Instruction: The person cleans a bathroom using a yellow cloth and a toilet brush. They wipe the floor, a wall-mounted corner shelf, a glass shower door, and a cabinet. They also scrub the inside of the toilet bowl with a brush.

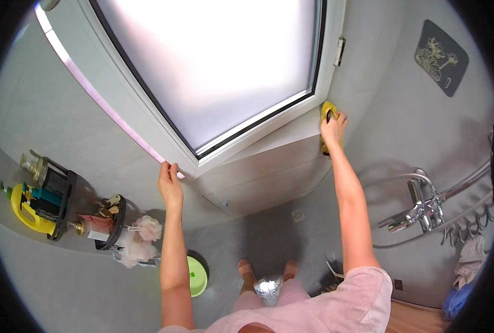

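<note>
Left hand: closed on the lower corner of the opened window sash, thumb and fingers around its edge; the hand itself sits well apart from the other one.
Right hand: fingers bent over a yellow cloth, gripping it, as far as I can see; that hand is at the far right of the ledge.
Yellow cloth: bunched at the ledge's right end, below the hinge, showing both above and below the fingers, with a dark patch on it.
Window ledge: a pale strip under the sash, running left from the cloth; part of it is hidden behind the frame.
Done so far: the sash stands swung out and the cloth is on the ledge, so I judge a wipe to be under way at this end.
Left to do: I can't tell which stretches have been wiped; the pale strip shows no streaks or suds I can make out, and the hidden part can't be judged.
Round about: a green basin on the floor, a chrome shower mixer on the right wall.
</note>
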`<state>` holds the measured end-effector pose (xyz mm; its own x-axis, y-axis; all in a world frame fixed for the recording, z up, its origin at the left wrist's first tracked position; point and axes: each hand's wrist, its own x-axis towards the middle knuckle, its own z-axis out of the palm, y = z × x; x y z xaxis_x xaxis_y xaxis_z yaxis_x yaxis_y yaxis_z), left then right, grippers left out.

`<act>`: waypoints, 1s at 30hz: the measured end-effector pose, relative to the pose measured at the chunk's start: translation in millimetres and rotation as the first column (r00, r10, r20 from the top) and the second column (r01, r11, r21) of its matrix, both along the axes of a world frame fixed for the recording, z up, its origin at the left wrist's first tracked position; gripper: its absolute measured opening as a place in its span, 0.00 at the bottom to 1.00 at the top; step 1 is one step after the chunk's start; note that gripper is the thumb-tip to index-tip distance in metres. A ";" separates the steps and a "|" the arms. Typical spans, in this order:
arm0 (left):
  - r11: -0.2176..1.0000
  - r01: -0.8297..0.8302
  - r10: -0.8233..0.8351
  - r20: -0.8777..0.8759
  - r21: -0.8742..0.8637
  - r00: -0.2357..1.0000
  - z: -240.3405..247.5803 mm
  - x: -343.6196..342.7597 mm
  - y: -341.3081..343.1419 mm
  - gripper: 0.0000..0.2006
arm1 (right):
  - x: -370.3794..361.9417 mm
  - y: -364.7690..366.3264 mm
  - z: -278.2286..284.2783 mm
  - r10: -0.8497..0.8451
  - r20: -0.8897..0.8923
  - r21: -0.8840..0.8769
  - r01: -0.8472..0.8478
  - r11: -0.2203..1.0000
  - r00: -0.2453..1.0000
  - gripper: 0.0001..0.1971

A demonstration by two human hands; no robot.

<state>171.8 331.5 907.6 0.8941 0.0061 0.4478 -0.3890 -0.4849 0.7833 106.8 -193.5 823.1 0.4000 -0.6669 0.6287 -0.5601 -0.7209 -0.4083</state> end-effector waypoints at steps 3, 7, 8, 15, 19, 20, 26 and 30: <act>0.993 -0.065 0.066 -0.001 0.101 0.998 0.0 -3.8 5.2 0.11 | 10.2 51.5 -4.8 -0.021 0.005 0.053 0.021 0.998 1.000 0.16; 0.993 -0.018 0.016 0.018 0.115 1.000 -4.4 5.1 9.6 0.12 | 18.3 159.6 -26.8 0.173 0.081 -0.054 -0.169 0.984 0.982 0.19; 0.991 -0.027 0.026 0.009 0.131 1.000 -6.7 4.7 12.8 0.13 | 18.6 204.0 -20.3 0.228 0.032 -0.045 -0.226 0.973 0.973 0.21; 0.985 0.075 -0.076 -0.003 0.153 0.997 -6.6 19.9 25.6 0.13 | 12.8 386.7 -56.0 0.573 0.267 0.240 -0.629 0.739 0.775 0.16; 0.973 0.169 -0.174 0.023 0.156 0.984 -3.2 25.9 26.0 0.13 | -14.1 389.3 -57.4 0.636 0.420 0.298 -0.761 0.577 0.647 0.14; 0.974 0.166 -0.169 0.006 0.155 0.986 -2.8 25.5 31.4 0.13 | -26.8 392.0 -41.9 0.568 0.454 0.318 -0.720 0.617 0.687 0.13; 0.950 0.240 -0.259 0.079 0.199 0.963 8.6 -24.1 34.3 0.15 | -111.2 371.6 61.8 0.244 0.743 0.374 -0.689 0.621 0.623 0.21; 0.896 0.356 -0.382 0.048 0.266 0.923 16.6 -93.9 33.1 0.15 | -156.8 356.1 140.7 0.198 0.810 0.271 -0.652 0.709 0.552 0.21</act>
